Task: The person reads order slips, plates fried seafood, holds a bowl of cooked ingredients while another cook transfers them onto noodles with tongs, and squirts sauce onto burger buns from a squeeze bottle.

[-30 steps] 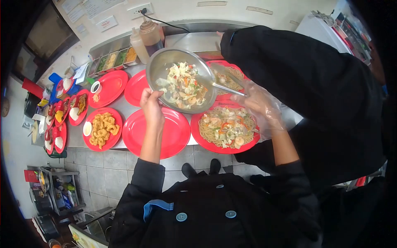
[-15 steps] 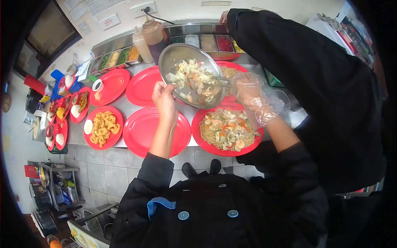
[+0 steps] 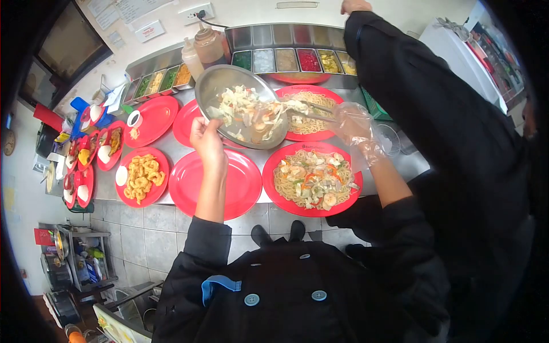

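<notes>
My left hand grips the near left rim of a tilted steel bowl that holds shrimp and vegetables. In a clear plastic glove, my right hand is closed on metal tongs. The tongs' tips hold some of the mix at the bowl's right rim, beside the far plate of plain noodles. Nearer me, a red plate carries noodles topped with shrimp and vegetables. Left of it lies a bare red plate.
Another person's black sleeve reaches across the right side. Topping trays and squeeze bottles line the back. At left are a plate of fried rings, a red plate with a sauce cup and several rice plates.
The bowl has moved left, and the tongs have come out to its right rim with food. The other person's arm has shifted back and right, uncovering the topping trays.
</notes>
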